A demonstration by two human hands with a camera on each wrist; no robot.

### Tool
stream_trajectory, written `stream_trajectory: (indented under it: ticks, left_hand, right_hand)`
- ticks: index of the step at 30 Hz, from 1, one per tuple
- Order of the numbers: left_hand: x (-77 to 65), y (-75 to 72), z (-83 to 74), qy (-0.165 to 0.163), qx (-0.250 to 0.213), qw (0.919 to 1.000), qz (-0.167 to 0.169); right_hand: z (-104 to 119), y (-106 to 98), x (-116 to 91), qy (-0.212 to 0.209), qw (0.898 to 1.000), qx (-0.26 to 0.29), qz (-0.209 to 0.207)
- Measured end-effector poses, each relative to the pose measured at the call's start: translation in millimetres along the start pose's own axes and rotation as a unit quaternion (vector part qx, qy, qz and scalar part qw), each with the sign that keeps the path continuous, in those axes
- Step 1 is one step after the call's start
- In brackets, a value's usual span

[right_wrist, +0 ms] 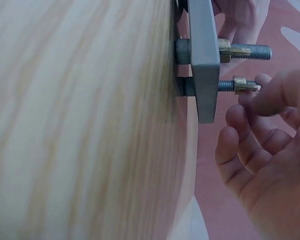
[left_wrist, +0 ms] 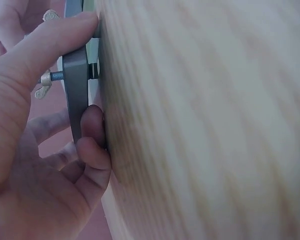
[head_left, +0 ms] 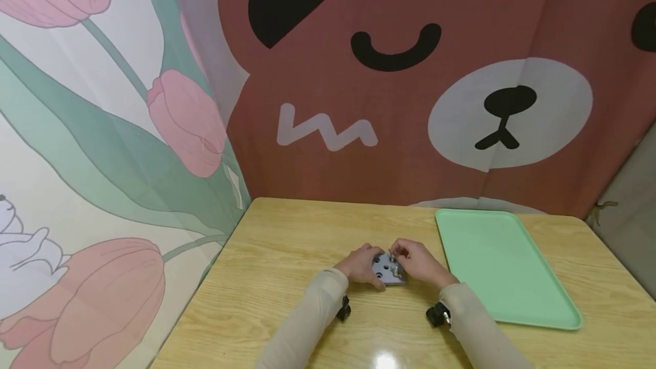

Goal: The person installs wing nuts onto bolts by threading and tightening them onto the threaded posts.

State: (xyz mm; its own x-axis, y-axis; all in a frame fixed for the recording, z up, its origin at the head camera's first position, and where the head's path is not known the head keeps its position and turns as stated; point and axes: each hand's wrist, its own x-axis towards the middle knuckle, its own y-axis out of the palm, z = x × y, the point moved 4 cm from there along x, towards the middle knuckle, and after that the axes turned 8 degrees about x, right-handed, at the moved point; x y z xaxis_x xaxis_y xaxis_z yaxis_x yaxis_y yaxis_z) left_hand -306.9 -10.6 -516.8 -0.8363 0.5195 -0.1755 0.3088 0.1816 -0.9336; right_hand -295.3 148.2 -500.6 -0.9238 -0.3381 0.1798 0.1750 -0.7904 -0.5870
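Observation:
A grey metal plate [head_left: 393,280] with round holes is held just above the table, bolts passing through it. My left hand [head_left: 361,265] grips its left side, thumb on the upper face and fingertips curled beneath. On the plate's right side, my right hand [head_left: 421,261] pinches a brass wing nut [right_wrist: 242,86] near the end of the thinner bolt [right_wrist: 226,86]. Beside it, a thicker bolt [right_wrist: 260,52] carries another wing nut [right_wrist: 224,50] close against the plate. In the left wrist view, a wing nut [left_wrist: 42,91] also sits on a bolt [left_wrist: 56,76].
A light green tray [head_left: 507,266] lies on the wooden table [head_left: 287,232] to the right of my hands. Printed curtains hang behind the table and along its left side. A small black wrist camera [head_left: 438,315] sits under the right forearm.

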Motion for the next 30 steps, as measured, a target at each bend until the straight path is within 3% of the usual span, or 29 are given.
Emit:
stream_trajectory:
  ticks: [8, 18, 30]
  left_hand:
    - [0.8, 1.6, -0.3, -0.003, -0.005, 1.0, 0.001]
    - [0.4, 1.4, -0.4, -0.005, -0.009, 0.9999, -0.001]
    - [-1.8, 0.5, -0.8, -0.001, -0.007, 1.0, -0.002]
  right_hand:
    - [2.2, -0.1, -0.6, -0.007, 1.0, 0.011, 0.003]
    - [4.3, -0.8, 0.2, -0.034, 0.999, -0.016, 0.004]
    - [-1.6, 0.3, 0.5, -0.008, 1.0, 0.0, 0.006]
